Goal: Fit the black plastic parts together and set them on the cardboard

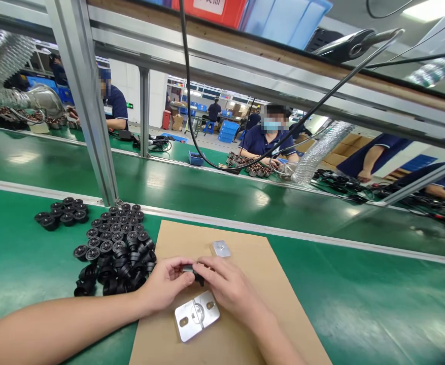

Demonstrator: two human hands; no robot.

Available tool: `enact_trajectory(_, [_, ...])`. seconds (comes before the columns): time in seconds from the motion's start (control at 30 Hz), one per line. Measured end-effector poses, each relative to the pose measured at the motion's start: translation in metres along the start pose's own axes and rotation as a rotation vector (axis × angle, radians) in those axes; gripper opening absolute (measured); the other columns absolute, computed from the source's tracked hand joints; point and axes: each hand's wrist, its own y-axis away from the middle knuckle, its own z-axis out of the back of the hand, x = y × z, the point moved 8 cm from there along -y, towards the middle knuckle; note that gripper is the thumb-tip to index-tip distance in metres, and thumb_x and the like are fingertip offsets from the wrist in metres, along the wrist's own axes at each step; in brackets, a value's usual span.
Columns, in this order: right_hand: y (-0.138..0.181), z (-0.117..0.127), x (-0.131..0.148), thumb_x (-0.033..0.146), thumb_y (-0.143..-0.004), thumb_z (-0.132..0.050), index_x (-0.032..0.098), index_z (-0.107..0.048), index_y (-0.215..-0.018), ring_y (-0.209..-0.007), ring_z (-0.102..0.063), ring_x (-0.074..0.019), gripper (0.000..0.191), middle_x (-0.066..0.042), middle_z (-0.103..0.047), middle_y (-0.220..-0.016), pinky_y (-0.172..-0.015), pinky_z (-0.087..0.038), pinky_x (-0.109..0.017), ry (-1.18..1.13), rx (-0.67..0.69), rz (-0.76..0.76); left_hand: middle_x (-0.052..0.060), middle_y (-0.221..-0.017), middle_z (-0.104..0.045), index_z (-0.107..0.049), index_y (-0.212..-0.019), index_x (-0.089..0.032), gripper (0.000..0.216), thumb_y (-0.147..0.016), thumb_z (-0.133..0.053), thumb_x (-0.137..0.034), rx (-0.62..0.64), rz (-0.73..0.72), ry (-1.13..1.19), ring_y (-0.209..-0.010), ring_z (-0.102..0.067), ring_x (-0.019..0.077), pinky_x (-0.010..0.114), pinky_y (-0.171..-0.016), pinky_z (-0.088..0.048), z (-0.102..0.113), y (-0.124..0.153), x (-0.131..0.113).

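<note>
Both hands meet over a sheet of brown cardboard (268, 304). My left hand (169, 281) pinches a small black plastic part (198, 278) from the left, and my right hand (228, 284) closes on it from the right. Fingers cover most of this part. Just below the hands lies a silver metal fixture plate (197, 315) with two slots and a round recess. A smaller square metal block (221, 248) rests beyond my right hand. Left of my left hand, many black round plastic parts (117, 235) stand in rows, with others heaped nearer me.
A metal post (89, 101) rises at the left behind the parts, under an overhead shelf beam (222, 66). A black cable (187, 91) hangs down ahead. Across the green conveyor belt (192, 185), a co-worker (270, 134) sits by a foil duct (321, 152).
</note>
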Motion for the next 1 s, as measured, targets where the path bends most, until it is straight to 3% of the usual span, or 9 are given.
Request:
enact_trajectory(0.13, [-0.001, 0.004, 0.006, 0.001, -0.097, -0.059, 0.015, -0.057, -0.142, -0.095, -0.062, -0.0195, 0.047, -0.012, -0.068, -0.123, -0.076, -0.051, -0.034, 0.043, 0.022, 0.068, 0.015, -0.125, -0.072, -0.072, -0.12, -0.013, 0.041, -0.095, -0.074, -0.046, 0.033, -0.025, -0.013, -0.114, -0.069, 0.0241, 0.036, -0.104, -0.054, -0.003, 0.002, -0.003])
enact_trajectory(0.3, [-0.003, 0.009, 0.011, -0.003, -0.094, -0.062, 0.013, -0.06, -0.135, -0.096, -0.062, -0.0204, 0.045, -0.013, -0.069, -0.122, -0.077, -0.051, -0.034, 0.031, -0.014, 0.095, 0.016, -0.129, -0.071, -0.071, -0.124, -0.012, 0.044, -0.094, -0.074, -0.045, -0.008, -0.023, -0.049, -0.116, -0.069, 0.0254, 0.038, -0.105, -0.054, 0.002, 0.003, 0.001])
enact_trajectory(0.43, [-0.004, 0.005, 0.01, -0.002, -0.095, -0.054, 0.011, -0.056, -0.136, -0.095, -0.064, -0.021, 0.043, -0.013, -0.07, -0.115, -0.078, -0.054, -0.035, -0.063, -0.02, 0.041, 0.013, -0.121, -0.074, -0.073, -0.121, -0.014, 0.036, -0.091, -0.075, -0.033, -0.023, -0.046, -0.025, -0.111, -0.07, 0.0244, 0.036, -0.102, -0.055, 0.002, 0.006, -0.002])
enact_trajectory(0.63, [0.0, -0.009, -0.006, 0.018, -0.098, -0.06, 0.021, -0.064, -0.126, -0.09, -0.069, -0.0192, 0.028, -0.007, -0.072, -0.106, -0.076, -0.058, -0.032, -0.364, -0.032, -0.317, 0.004, -0.112, -0.076, -0.08, -0.114, -0.024, 0.031, -0.085, -0.076, -0.012, -0.084, -0.23, -0.274, -0.106, -0.07, 0.02, 0.03, -0.097, -0.055, 0.006, 0.011, -0.028])
enact_trajectory(0.73, [0.008, -0.024, -0.017, 0.026, -0.098, -0.064, 0.02, -0.071, -0.117, -0.085, -0.072, -0.0183, 0.021, -0.007, -0.075, -0.102, -0.073, -0.061, -0.028, -0.566, -0.012, -0.604, 0.003, -0.111, -0.077, -0.081, -0.112, -0.024, 0.032, -0.085, -0.076, -0.008, -0.09, -0.342, -0.357, -0.104, -0.07, 0.0189, 0.03, -0.096, -0.056, 0.008, 0.012, -0.037])
enact_trajectory(0.8, [0.011, -0.029, -0.02, 0.028, -0.098, -0.064, 0.018, -0.073, -0.117, -0.084, -0.073, -0.0186, 0.022, -0.007, -0.075, -0.101, -0.072, -0.062, -0.027, -0.645, -0.023, -0.69, 0.003, -0.112, -0.077, -0.081, -0.11, -0.025, 0.03, -0.085, -0.077, -0.009, -0.112, -0.359, -0.372, -0.106, -0.07, 0.0187, 0.03, -0.097, -0.056, 0.012, 0.011, -0.036])
enact_trajectory(1.0, [0.007, -0.01, -0.018, 0.017, -0.098, -0.064, 0.024, -0.065, -0.133, -0.097, -0.071, -0.0175, 0.035, -0.007, -0.071, -0.117, -0.083, -0.062, -0.028, -0.426, -0.159, -0.424, 0.009, -0.129, -0.069, -0.066, -0.135, -0.02, 0.038, -0.099, -0.067, -0.032, -0.11, -0.143, -0.175, -0.115, -0.068, 0.021, 0.034, -0.103, -0.056, 0.015, 0.006, -0.01])
